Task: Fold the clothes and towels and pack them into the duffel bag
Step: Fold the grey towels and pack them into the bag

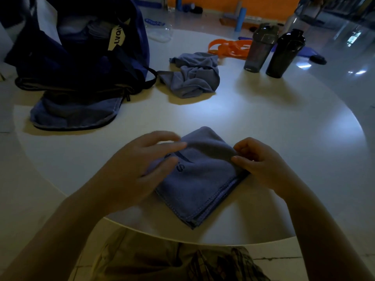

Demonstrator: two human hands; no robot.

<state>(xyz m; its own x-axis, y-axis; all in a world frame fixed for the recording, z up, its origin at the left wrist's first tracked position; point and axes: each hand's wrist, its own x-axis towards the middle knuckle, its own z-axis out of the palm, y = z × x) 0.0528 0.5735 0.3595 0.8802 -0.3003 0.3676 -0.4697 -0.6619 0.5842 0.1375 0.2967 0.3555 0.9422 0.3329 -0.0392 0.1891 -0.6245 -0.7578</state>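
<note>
A blue towel [203, 179], folded into a small square, lies on the white round table [263, 122] near its front edge. My left hand [142, 165] rests on the towel's left side, with the thumb and fingers around a raised fold. My right hand [257, 161] pinches the towel's right corner. A second blue towel [194, 76] lies crumpled at mid-table. The dark blue duffel bag [81, 57] stands open at the back left, with folded cloth inside and a blue cloth [75, 112] under its front edge.
Two dark shaker bottles [274, 51] stand at the back right. Orange bands [229, 47] lie behind the crumpled towel. A clear plastic item [160, 33] sits at the table's far edge. Floor clutter lies beyond.
</note>
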